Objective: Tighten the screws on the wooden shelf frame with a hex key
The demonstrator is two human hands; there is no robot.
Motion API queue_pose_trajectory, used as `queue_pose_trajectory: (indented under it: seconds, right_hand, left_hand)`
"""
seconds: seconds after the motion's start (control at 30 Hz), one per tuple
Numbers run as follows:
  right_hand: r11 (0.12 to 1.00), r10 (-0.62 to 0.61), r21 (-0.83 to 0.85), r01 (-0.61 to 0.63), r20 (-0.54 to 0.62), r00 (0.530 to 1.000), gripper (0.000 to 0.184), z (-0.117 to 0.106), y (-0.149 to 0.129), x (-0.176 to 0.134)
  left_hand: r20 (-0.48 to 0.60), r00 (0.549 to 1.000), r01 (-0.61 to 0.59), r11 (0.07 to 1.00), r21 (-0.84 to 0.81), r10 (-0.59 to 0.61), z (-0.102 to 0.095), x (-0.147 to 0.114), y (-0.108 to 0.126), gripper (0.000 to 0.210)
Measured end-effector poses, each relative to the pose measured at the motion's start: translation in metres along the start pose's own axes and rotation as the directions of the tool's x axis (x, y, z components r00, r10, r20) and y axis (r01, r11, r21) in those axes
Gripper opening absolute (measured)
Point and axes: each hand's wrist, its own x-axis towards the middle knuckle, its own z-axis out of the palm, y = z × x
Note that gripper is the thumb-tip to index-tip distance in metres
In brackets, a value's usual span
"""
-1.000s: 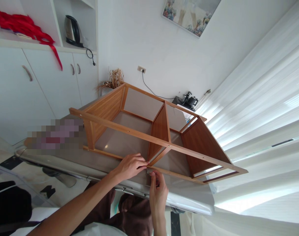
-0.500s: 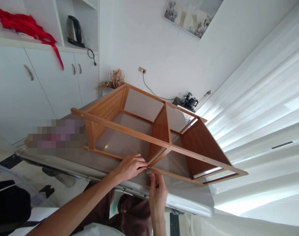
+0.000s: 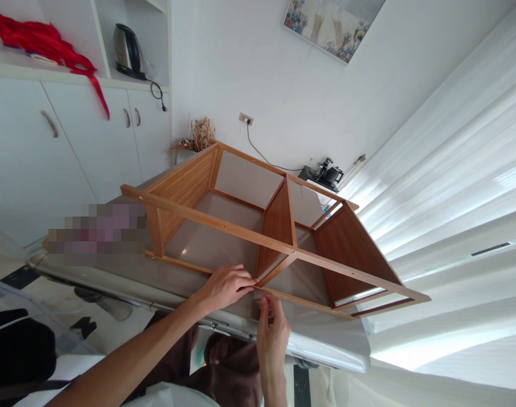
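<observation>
A wooden shelf unit (image 3: pixel 218 225) lies on its side on the grey table, its panels standing between long rails. My left hand (image 3: pixel 229 287) is closed on the near lower rail, fingertips pressed together where a cross bar of the middle panel (image 3: pixel 277 223) meets it. Just right of it and lower, my right hand (image 3: pixel 274 325) pinches thumb and fingers together at the outer side of the same joint. A tiny thing seems to show at the fingertips, too small to name. The lower rail (image 3: pixel 313 303) runs on past both hands to the right.
The table's rounded near edge (image 3: pixel 326 350) runs below my forearms. A blurred-out patch (image 3: pixel 100 234) covers something at the table's left end. White cabinets (image 3: pixel 84 135) with a kettle (image 3: pixel 128 51) stand left, dried plants (image 3: pixel 201 134) behind, and white curtains (image 3: pixel 453 198) hang right.
Both hands stay at the same joint, with hardly any visible movement. The view has shifted very slightly.
</observation>
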Motion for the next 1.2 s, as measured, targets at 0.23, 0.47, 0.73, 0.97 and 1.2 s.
queue_pose_trajectory:
  seconds: [0.23,0.47,0.73,0.97,1.2]
  right_hand:
    - [0.914,-0.294,-0.272,0.300,0.063,0.954,0.030,0.000,-0.003,0.001]
    - [0.910,-0.296,-0.281,0.304,0.071,0.953,0.031,0.000,-0.009,0.003]
    - [0.996,0.040,-0.084,-0.041,-0.019,0.999,0.036,-0.001,0.000,0.004]
    - [0.961,0.261,0.073,-0.267,0.080,0.962,0.040,-0.006,0.006,0.006]
    - [0.939,0.268,0.189,-0.287,0.124,0.956,0.041,-0.008,0.005,0.008]
  left_hand:
    - [0.012,1.000,-0.004,1.000,-0.020,0.004,0.003,-0.001,-0.003,0.023]
    - [0.019,1.000,-0.009,1.000,-0.027,0.009,0.002,-0.002,-0.002,0.023]
    - [0.015,1.000,-0.003,1.000,-0.009,0.003,0.000,-0.001,-0.001,0.022]
    - [0.016,1.000,0.001,1.000,0.006,-0.001,0.000,0.000,0.000,0.019]
    - [0.024,1.000,0.008,1.000,0.013,-0.008,0.001,0.000,-0.001,0.020]
